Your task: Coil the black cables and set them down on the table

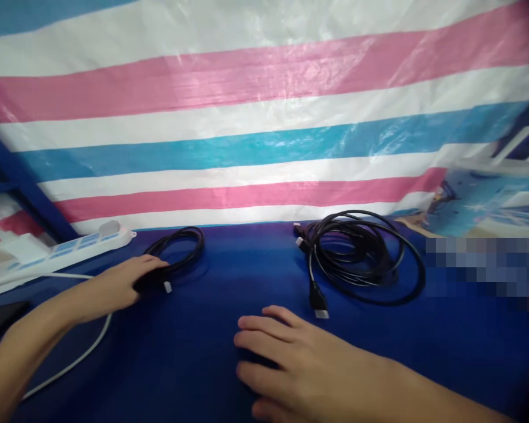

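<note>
Here the small coiled cable [178,255] lies under the left hand [119,285].

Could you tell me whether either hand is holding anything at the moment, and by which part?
The left hand grips the small coiled black cable at its near end, beside the plug. The right hand lies flat on the blue table, holding nothing.

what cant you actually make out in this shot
- Head view: the left hand covers the near end of the small cable coil, so its grip is unclear.
- A pixelated patch hides the table's right side.
- The power strip runs off the left edge.
- The right hand hides the cloth under it.
</note>
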`<control>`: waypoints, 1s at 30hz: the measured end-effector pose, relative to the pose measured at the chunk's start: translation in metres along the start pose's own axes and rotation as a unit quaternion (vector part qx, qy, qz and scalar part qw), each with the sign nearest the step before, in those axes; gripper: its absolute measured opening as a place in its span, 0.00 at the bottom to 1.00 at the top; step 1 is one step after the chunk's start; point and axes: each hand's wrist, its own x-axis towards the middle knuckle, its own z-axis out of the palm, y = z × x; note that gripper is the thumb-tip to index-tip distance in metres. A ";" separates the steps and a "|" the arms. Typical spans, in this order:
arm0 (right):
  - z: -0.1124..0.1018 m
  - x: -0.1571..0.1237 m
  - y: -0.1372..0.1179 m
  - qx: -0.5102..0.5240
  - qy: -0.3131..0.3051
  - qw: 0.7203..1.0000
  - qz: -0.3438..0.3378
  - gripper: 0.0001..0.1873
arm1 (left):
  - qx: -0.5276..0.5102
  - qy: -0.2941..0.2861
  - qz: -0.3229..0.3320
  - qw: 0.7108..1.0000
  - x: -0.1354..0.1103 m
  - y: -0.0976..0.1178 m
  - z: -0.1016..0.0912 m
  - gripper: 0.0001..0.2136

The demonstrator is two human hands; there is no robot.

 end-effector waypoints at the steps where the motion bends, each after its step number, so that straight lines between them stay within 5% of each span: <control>1: 0.003 -0.001 0.000 0.007 -0.004 1.000 0.003 0.17 | 0.013 0.011 -0.009 1.000 0.001 -0.002 0.003 0.28; 6: 0.007 -0.005 0.008 0.012 0.011 0.999 0.031 0.12 | 0.021 0.039 0.007 0.999 0.010 0.034 0.004 0.10; 9: 0.007 -0.006 0.008 0.006 0.015 1.000 0.025 0.12 | -0.012 0.035 0.002 0.999 0.011 0.063 -0.001 0.14; 14: 0.008 -0.007 0.007 0.010 0.023 0.999 0.027 0.12 | -0.057 0.183 0.047 0.980 0.008 0.101 -0.006 0.16; 16: 0.007 -0.008 0.008 0.020 0.027 0.999 0.029 0.12 | -0.105 0.206 0.017 0.973 0.006 0.117 -0.005 0.19; 18: 0.006 -0.008 0.008 0.058 0.038 0.997 0.041 0.11 | -0.251 0.172 -0.067 0.950 0.005 0.136 0.001 0.21; 20: 0.006 -0.006 0.005 0.143 0.073 0.984 0.081 0.11 | -0.449 0.076 -0.134 0.880 0.005 0.158 0.009 0.21; 22: 0.008 0.003 0.002 0.282 0.140 0.938 0.146 0.11 | -0.571 0.000 -0.127 0.811 0.004 0.181 0.015 0.19; 26: 0.012 0.033 0.000 0.570 0.270 0.738 0.241 0.21 | -0.653 0.037 -0.087 0.752 0.011 0.219 0.004 0.20; 27: 0.011 0.041 0.001 0.596 0.280 0.711 0.246 0.23 | -0.678 0.043 -0.082 0.729 0.015 0.225 -0.005 0.19; 30: 0.000 0.060 0.007 0.594 0.277 0.719 0.232 0.14 | -0.729 0.098 -0.056 0.675 0.028 0.237 -0.039 0.16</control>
